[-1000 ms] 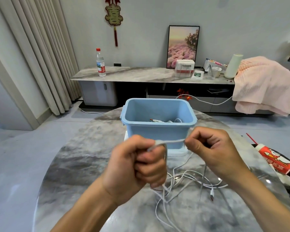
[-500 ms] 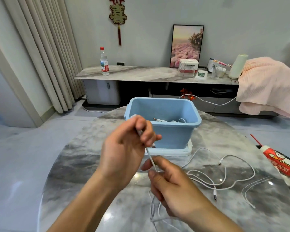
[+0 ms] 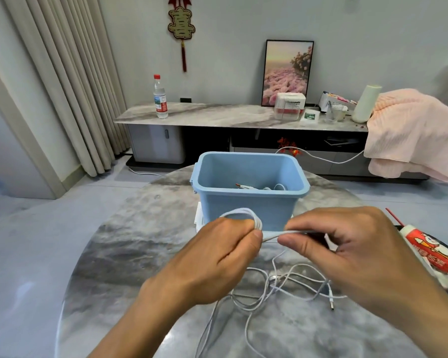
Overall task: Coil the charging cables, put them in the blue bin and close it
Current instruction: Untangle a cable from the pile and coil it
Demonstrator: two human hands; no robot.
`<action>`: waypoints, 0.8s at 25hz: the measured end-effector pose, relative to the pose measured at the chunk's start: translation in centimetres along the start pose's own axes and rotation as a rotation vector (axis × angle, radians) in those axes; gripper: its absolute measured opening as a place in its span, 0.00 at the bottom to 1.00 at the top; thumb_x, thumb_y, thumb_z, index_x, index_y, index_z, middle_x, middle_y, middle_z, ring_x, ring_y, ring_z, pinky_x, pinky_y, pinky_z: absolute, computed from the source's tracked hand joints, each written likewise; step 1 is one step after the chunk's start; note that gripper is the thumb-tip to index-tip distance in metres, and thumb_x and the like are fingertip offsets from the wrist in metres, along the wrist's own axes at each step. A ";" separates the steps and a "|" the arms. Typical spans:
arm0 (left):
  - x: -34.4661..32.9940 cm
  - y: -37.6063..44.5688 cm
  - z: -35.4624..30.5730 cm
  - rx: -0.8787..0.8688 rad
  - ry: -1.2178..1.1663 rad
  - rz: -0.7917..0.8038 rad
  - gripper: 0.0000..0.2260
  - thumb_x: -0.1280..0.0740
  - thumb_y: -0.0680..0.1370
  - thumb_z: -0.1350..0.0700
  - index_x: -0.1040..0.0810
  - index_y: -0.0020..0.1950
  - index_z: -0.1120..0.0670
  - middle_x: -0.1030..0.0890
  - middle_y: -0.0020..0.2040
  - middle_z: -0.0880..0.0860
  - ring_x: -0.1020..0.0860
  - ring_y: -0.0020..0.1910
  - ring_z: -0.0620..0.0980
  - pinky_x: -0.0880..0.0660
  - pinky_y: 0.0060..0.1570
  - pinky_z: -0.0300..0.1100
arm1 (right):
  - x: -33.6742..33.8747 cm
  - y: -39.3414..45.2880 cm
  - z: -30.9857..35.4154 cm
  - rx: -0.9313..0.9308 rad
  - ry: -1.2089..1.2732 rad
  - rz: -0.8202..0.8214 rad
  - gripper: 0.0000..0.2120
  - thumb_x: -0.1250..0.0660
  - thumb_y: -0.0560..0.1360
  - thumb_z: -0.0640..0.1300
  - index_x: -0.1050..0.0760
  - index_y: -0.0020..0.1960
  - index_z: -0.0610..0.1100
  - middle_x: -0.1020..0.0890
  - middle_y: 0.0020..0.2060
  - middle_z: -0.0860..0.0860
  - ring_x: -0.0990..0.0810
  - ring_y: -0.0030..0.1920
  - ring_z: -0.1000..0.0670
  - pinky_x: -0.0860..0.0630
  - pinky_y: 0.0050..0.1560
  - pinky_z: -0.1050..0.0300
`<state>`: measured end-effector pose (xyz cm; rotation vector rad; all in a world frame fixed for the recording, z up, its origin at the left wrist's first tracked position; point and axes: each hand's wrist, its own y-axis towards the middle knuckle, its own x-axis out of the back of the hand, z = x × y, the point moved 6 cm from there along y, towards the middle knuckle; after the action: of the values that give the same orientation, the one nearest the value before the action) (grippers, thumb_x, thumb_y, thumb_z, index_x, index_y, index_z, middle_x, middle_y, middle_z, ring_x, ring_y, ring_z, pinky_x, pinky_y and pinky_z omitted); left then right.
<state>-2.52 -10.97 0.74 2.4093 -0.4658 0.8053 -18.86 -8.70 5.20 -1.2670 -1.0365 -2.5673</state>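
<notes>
The cable runs left to right between my hands as a short taut stretch, level with the near wall of the bin; from my left hand a small loop of it stands up and curves back toward the bin, and the rest falls to the tabletop in a loose tangle below my right hand, one plug end lying near my right wrist and pointing toward me. My left fingers are curled tight around the gathered loops, thumb pressed against them. My right thumb and forefinger pinch the strand just beside the left hand, the other fingers half curled behind. The bin sits open on the far side of the tabletop on its white lid, with coiled cable already inside. Half a second ago my right hand was low, below the left, with the strand running up and down; now both hands are level and the strand is horizontal.
</notes>
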 end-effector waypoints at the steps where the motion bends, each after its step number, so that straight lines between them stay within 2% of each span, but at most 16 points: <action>1: -0.5 0.0 0.0 0.040 -0.176 0.050 0.19 0.46 0.80 0.48 0.36 0.33 0.58 0.34 0.29 0.48 0.35 0.30 0.49 0.37 0.32 0.46 | 0.3 0.1 -0.5 0.010 0.039 -0.047 0.11 0.29 0.72 0.58 0.18 0.40 0.52 0.20 0.30 0.56 0.24 0.31 0.53 0.29 0.31 0.58; 3: -1.6 0.1 -0.1 0.147 -0.594 0.148 0.18 0.44 0.79 0.50 0.39 0.30 0.54 0.38 0.26 0.46 0.41 0.27 0.47 0.43 0.30 0.41 | 0.0 0.2 -1.8 -0.011 0.201 -0.077 0.13 0.29 0.71 0.60 0.16 0.40 0.50 0.18 0.31 0.53 0.22 0.30 0.50 0.28 0.31 0.53; 5: -2.5 0.0 -0.7 0.193 -0.904 0.221 0.16 0.43 0.77 0.48 0.38 0.30 0.51 0.40 0.25 0.45 0.45 0.25 0.48 0.46 0.30 0.44 | -0.9 0.3 -3.1 -0.061 0.361 -0.062 0.17 0.30 0.71 0.63 0.16 0.42 0.49 0.18 0.30 0.52 0.24 0.29 0.49 0.28 0.30 0.52; 8: -3.0 -0.4 -1.9 0.184 -1.312 0.346 0.14 0.41 0.79 0.52 0.33 0.34 0.53 0.41 0.25 0.47 0.44 0.25 0.47 0.38 0.34 0.46 | -3.3 0.0 -3.4 -0.130 0.604 -0.031 0.19 0.33 0.73 0.64 0.17 0.44 0.49 0.22 0.28 0.54 0.28 0.29 0.57 0.31 0.31 0.64; 10: -2.6 -0.4 -2.5 0.145 -1.569 0.383 0.14 0.45 0.82 0.53 0.30 0.38 0.55 0.39 0.27 0.48 0.41 0.26 0.48 0.34 0.39 0.46 | -5.7 -0.3 -3.1 -0.205 0.764 0.004 0.17 0.33 0.76 0.59 0.17 0.42 0.47 0.29 0.25 0.50 0.33 0.27 0.57 0.35 0.29 0.66; 12: -1.5 -0.2 -2.1 0.108 -1.774 0.291 0.16 0.50 0.83 0.54 0.31 0.40 0.55 0.38 0.29 0.50 0.40 0.28 0.48 0.32 0.44 0.45 | -8.1 -0.6 -2.3 -0.306 0.893 0.034 0.18 0.36 0.79 0.56 0.21 0.38 0.43 0.33 0.25 0.41 0.37 0.25 0.57 0.39 0.26 0.67; 14: -0.5 0.1 -0.3 0.121 -1.864 0.079 0.15 0.51 0.83 0.54 0.32 0.41 0.54 0.36 0.30 0.50 0.38 0.30 0.48 0.31 0.50 0.44 | -10.0 -0.9 -1.1 -0.428 0.963 0.066 0.18 0.39 0.81 0.54 0.22 0.36 0.48 0.37 0.26 0.43 0.39 0.25 0.56 0.41 0.25 0.66; 17: 0.2 0.0 1.9 0.231 -1.779 -0.264 0.13 0.47 0.81 0.55 0.30 0.39 0.53 0.33 0.32 0.49 0.33 0.31 0.47 0.27 0.55 0.44 | -11.9 -1.4 0.3 -0.569 0.966 0.132 0.19 0.42 0.83 0.48 0.24 0.35 0.54 0.34 0.25 0.51 0.40 0.24 0.56 0.42 0.24 0.65; 20: 0.3 -0.1 2.1 0.283 -1.701 -0.424 0.13 0.46 0.81 0.55 0.31 0.38 0.52 0.34 0.32 0.49 0.33 0.30 0.47 0.29 0.57 0.46 | -12.5 -2.1 0.7 -0.718 1.043 0.175 0.19 0.43 0.84 0.47 0.22 0.37 0.54 0.33 0.26 0.49 0.41 0.22 0.55 0.44 0.23 0.63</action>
<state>-1.36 -12.19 -0.51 2.7025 -0.3519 -1.6027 -11.07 -9.21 -4.75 0.0934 0.1935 -2.8654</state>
